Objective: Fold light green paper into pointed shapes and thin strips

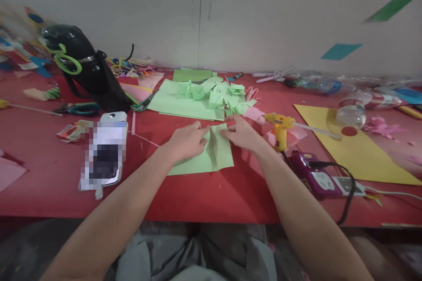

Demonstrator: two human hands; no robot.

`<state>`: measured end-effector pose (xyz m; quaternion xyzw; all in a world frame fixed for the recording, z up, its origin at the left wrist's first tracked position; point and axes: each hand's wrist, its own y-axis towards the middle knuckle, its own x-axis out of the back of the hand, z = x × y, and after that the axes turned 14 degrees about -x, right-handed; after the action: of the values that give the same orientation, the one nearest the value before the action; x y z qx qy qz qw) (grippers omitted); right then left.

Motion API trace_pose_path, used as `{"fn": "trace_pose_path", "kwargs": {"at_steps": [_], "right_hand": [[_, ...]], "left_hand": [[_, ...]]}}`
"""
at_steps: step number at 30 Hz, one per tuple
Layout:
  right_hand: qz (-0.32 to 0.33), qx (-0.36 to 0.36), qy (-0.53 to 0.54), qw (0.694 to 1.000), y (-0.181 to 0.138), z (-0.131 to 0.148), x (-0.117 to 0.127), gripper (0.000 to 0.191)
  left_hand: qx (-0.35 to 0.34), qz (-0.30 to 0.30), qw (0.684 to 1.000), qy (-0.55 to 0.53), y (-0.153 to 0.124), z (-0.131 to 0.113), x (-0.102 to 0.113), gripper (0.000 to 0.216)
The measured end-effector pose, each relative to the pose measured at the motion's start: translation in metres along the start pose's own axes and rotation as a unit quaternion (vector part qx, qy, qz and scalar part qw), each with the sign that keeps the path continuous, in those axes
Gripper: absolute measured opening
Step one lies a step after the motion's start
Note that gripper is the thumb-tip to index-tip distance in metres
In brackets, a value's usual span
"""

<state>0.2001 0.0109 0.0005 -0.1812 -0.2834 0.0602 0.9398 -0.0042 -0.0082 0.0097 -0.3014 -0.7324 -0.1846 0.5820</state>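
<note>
A light green sheet of paper [194, 164] lies on the red table before me, with a raised fold standing up near its right side. My left hand [188, 141] rests on its upper left part, index finger and thumb bent toward the fold and pressing the paper. At the upper right edge, my right hand [242, 132] has its thumb and fingers on the folded part. Just beyond both hands, several small folded green paper pieces [216, 99] sit on flat green sheets [184, 104]. My palms and some fingertips are hidden.
To the right stand a yellow glue gun [280, 134], a purple power strip [316, 180] with cords, a yellow sheet [356, 153] and plastic bottles [351, 112]. On the left are a phone [105, 153], a black bottle [85, 68] and scissors [81, 109]. A wall [148, 13] closes the back.
</note>
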Motion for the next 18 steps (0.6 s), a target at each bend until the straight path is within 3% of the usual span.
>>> {"fn": "trace_pose_path", "kwargs": {"at_steps": [8,14,18], "right_hand": [[-0.036,0.024,-0.095,0.995,-0.002,-0.002,0.0,0.031],[0.04,-0.017,-0.007,0.999,-0.016,-0.007,0.004,0.051],[0.017,0.013,0.03,0.999,-0.018,-0.026,-0.001,0.038]], "left_hand": [[0.007,0.006,1.0,0.012,0.001,-0.002,0.0,0.054],[0.0,-0.017,1.0,0.009,-0.001,-0.004,-0.001,0.052],[-0.006,-0.051,0.998,0.03,0.001,-0.004,-0.002,0.051]]}}
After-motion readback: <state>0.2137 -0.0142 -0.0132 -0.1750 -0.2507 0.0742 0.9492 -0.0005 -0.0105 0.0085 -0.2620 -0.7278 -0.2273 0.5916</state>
